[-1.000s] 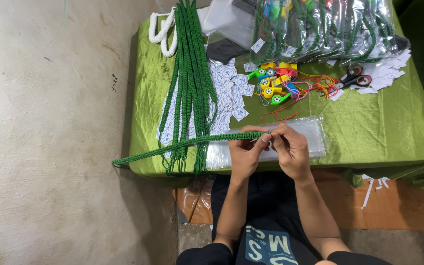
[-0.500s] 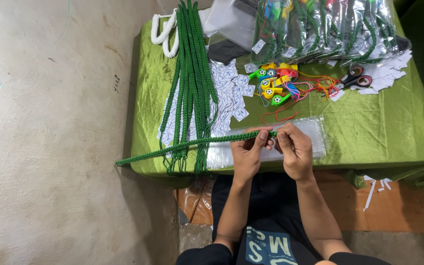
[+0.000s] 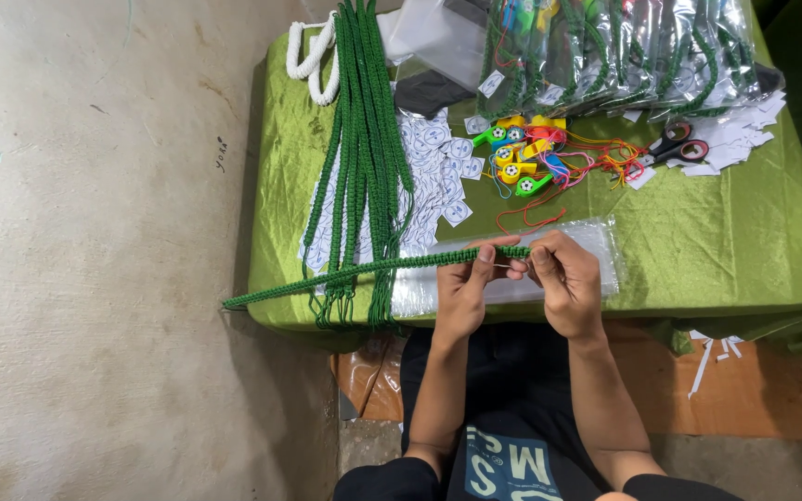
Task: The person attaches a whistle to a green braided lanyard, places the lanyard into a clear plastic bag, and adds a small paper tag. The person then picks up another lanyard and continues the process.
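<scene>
- Left hand (image 3: 464, 289) pinches the right end of a green braided cord (image 3: 364, 270); cord runs left, past the edge of the green-covered table (image 3: 698, 250).
- Right hand (image 3: 563, 278) closed on the same end, fingertips meeting the left's.
- Beneath: clear plastic sleeve (image 3: 596, 250).
- Far: bundle of green cords (image 3: 364, 139), coloured whistles (image 3: 517, 153), scissors (image 3: 679, 144).

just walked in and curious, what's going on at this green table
A person seated at a table covered in green cloth holds one end of a long green braided cord between both hands, the left hand and right hand pinching it close together. The cord stretches out past the table's left edge. A bundle of similar green cords lies on the cloth over small white paper tags, with colourful whistles, scissors and filled clear bags further back.
</scene>
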